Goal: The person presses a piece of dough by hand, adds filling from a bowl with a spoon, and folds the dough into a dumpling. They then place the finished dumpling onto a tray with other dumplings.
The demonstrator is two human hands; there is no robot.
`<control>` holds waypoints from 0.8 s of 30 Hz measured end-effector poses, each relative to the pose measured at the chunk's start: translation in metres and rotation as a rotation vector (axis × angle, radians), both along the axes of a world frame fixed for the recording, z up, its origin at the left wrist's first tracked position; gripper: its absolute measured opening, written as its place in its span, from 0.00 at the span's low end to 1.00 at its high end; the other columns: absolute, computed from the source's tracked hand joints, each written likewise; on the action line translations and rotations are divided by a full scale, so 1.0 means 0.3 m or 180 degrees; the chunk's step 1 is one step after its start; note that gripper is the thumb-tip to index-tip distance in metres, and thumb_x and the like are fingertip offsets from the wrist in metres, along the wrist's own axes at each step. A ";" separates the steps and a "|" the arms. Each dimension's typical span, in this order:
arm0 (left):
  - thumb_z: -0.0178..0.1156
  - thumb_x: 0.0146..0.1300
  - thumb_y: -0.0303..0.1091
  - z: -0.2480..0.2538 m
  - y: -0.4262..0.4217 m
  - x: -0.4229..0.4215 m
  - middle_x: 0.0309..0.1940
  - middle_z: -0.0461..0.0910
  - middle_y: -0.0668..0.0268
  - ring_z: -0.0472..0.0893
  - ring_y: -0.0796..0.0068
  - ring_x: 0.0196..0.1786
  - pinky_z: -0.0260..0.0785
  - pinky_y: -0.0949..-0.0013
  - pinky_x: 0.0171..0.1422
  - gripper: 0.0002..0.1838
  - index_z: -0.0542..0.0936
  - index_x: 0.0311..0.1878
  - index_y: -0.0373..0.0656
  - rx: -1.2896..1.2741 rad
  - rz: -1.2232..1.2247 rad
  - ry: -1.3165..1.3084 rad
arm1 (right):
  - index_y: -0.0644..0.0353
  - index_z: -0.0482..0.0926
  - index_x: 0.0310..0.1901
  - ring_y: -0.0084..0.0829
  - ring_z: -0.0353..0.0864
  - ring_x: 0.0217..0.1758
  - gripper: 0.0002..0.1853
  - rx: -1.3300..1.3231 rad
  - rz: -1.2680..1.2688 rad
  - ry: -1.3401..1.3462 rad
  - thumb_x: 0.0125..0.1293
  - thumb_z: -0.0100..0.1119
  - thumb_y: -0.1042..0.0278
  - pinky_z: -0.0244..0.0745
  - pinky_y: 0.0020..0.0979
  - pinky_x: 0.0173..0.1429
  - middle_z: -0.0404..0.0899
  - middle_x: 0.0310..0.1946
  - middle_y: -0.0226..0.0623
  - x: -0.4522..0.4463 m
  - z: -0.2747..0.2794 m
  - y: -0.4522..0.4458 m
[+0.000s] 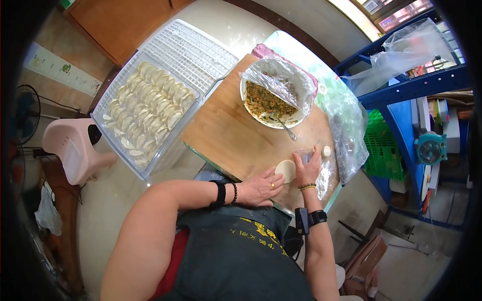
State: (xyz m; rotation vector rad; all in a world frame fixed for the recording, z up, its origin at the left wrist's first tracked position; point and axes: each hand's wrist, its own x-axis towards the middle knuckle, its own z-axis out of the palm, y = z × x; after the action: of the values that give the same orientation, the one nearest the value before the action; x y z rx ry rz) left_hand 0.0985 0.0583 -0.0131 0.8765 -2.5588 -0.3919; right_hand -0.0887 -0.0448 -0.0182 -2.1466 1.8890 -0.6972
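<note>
Wooden board (221, 120) holds a dough disc (286, 171) between flattened left hand (259, 189) and right hand (308, 168), thumb spread.

On the wooden board (221, 123), a flat round piece of dough (285, 171) lies between the left hand (259, 188) and the right hand (308, 169). Toward the board's far side sits a bowl (247, 106) of chopped filling (263, 103), partly under plastic (286, 80). Left of the board, dumplings (148, 105) fill a tray (173, 143).
</note>
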 end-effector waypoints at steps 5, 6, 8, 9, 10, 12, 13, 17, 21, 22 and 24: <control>0.59 0.59 0.56 0.007 -0.005 0.017 0.57 0.69 0.49 0.60 0.50 0.69 0.43 0.45 0.77 0.33 0.72 0.55 0.34 0.0142 0.0193 0.0068 | 0.61 0.63 0.67 0.49 0.76 0.50 0.39 -0.0050 0.0354 -0.0683 0.57 0.67 0.55 0.64 0.47 0.57 0.75 0.50 0.51 -0.007 0.048 0.038; 0.59 0.59 0.56 0.018 -0.005 0.022 0.56 0.69 0.49 0.61 0.50 0.69 0.43 0.45 0.77 0.33 0.72 0.54 0.34 0.0047 0.0230 0.0083 | 0.61 0.63 0.68 0.49 0.75 0.51 0.38 0.0085 0.0571 -0.0579 0.58 0.66 0.56 0.63 0.47 0.58 0.74 0.51 0.51 0.013 0.072 0.073; 0.59 0.59 0.56 0.022 -0.001 0.018 0.57 0.70 0.49 0.61 0.50 0.69 0.43 0.45 0.77 0.33 0.73 0.54 0.34 0.0251 0.0081 -0.0029 | 0.60 0.63 0.68 0.48 0.74 0.53 0.37 0.0226 0.0775 -0.0467 0.59 0.64 0.58 0.63 0.47 0.58 0.74 0.53 0.52 0.062 0.090 0.143; 0.59 0.58 0.56 0.021 0.001 0.017 0.57 0.70 0.49 0.61 0.50 0.69 0.43 0.45 0.77 0.33 0.73 0.54 0.34 0.0455 -0.0043 -0.0154 | 0.60 0.62 0.69 0.48 0.74 0.54 0.37 0.0072 0.0926 0.0040 0.59 0.64 0.58 0.62 0.47 0.58 0.73 0.53 0.51 0.096 0.089 0.182; 0.59 0.58 0.56 0.014 0.003 0.022 0.57 0.70 0.49 0.61 0.50 0.69 0.43 0.45 0.77 0.33 0.73 0.54 0.34 0.0476 -0.0039 -0.0149 | 0.60 0.62 0.69 0.47 0.73 0.56 0.37 -0.0072 0.1085 0.0545 0.60 0.63 0.58 0.61 0.47 0.59 0.73 0.54 0.50 0.119 0.083 0.203; 0.60 0.58 0.56 -0.001 0.012 0.037 0.57 0.70 0.50 0.61 0.51 0.69 0.43 0.45 0.77 0.33 0.73 0.54 0.34 0.0458 -0.0008 0.0171 | 0.61 0.62 0.68 0.45 0.71 0.58 0.38 -0.0164 0.0913 0.0627 0.59 0.63 0.54 0.60 0.48 0.60 0.72 0.55 0.48 0.123 0.032 0.195; 0.60 0.58 0.56 -0.002 0.018 0.040 0.57 0.70 0.50 0.61 0.51 0.69 0.43 0.45 0.77 0.33 0.73 0.54 0.34 0.0479 0.0009 0.0162 | 0.61 0.62 0.68 0.46 0.72 0.57 0.39 -0.0151 0.0664 0.0649 0.59 0.63 0.52 0.61 0.48 0.59 0.73 0.54 0.48 0.124 0.029 0.168; 0.59 0.58 0.57 0.002 0.007 0.036 0.57 0.70 0.50 0.62 0.52 0.68 0.44 0.46 0.77 0.34 0.73 0.55 0.33 0.0096 0.0089 0.0126 | 0.61 0.62 0.68 0.46 0.76 0.50 0.40 0.0039 -0.0049 0.0351 0.58 0.65 0.50 0.64 0.47 0.56 0.75 0.49 0.47 0.069 -0.009 0.052; 0.59 0.58 0.57 0.033 -0.005 0.039 0.59 0.69 0.45 0.61 0.49 0.69 0.44 0.46 0.77 0.36 0.72 0.55 0.31 0.0440 0.0194 -0.0135 | 0.60 0.62 0.68 0.42 0.77 0.45 0.39 0.0179 -0.0144 -0.0594 0.57 0.67 0.57 0.67 0.46 0.53 0.76 0.45 0.46 0.059 0.025 0.009; 0.59 0.58 0.57 0.036 -0.005 0.043 0.59 0.69 0.45 0.61 0.49 0.69 0.44 0.46 0.77 0.36 0.72 0.55 0.31 0.0442 0.0206 -0.0125 | 0.60 0.62 0.68 0.42 0.77 0.45 0.39 0.0181 -0.0131 -0.0584 0.57 0.67 0.57 0.67 0.46 0.53 0.76 0.45 0.46 0.061 0.041 0.020; 0.58 0.59 0.57 0.037 -0.002 0.051 0.57 0.69 0.44 0.62 0.48 0.68 0.45 0.46 0.77 0.36 0.73 0.55 0.30 0.0144 0.0294 -0.0064 | 0.60 0.63 0.69 0.45 0.76 0.47 0.39 0.0471 0.0248 -0.0401 0.57 0.66 0.61 0.67 0.46 0.52 0.75 0.47 0.48 0.067 0.083 0.059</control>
State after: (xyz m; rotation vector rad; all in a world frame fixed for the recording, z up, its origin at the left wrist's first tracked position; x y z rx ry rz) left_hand 0.1138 0.0576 -0.0021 1.0159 -2.5253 -0.4166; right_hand -0.0686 -0.0270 0.0068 -2.0238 1.7267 -0.6397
